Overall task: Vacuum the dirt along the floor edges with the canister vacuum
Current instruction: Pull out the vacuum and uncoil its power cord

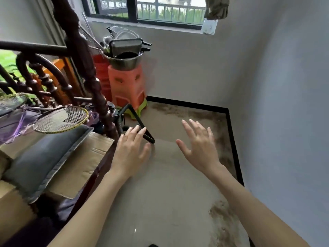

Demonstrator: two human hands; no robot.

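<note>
- Left hand point(130, 152) at centre of the frame, fingers straight and spread, holding nothing; fingertips overlapping the black vacuum tube point(140, 124) in the view, contact impossible to tell.
- Right hand point(199, 148) just right of centre, palm down above the floor point(160, 193), fingers apart and relaxed, clear of everything.
- Vacuum tube: a bent black wand slanting from beside the orange stool point(127, 86) down to the left fingertips, with ribbed hose point(119, 125) looping behind it at the foot of the dark wooden post point(85, 65). Canister body not visible.
- Dirt point(213, 118) lying in dark patches along the black skirting point(188, 104) at the far wall and down the right wall, with another patch at lower right.
- Metal pots point(124, 56) stacked on the stool under the window point(151, 9).
- Two badminton rackets point(60, 120) at left, above a grey cushion point(44, 161) on a cardboard box point(80, 168).
</note>
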